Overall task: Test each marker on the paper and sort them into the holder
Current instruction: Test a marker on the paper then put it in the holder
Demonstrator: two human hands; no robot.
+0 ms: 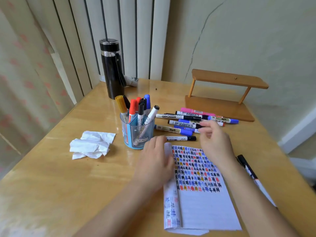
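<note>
The left hand (153,161) lies flat on the left edge of the paper (205,211), fingers straight and pressing it down. The right hand (215,142) hovers over the paper's far edge, fingers loosely bent and blurred, gripping nothing. A black marker (181,138) lies just past the left fingertips. The holder (136,134), with markers standing in it, sits just left of them. The loose markers (191,120) lie at the right fingertips; whether they touch, I cannot tell.
</note>
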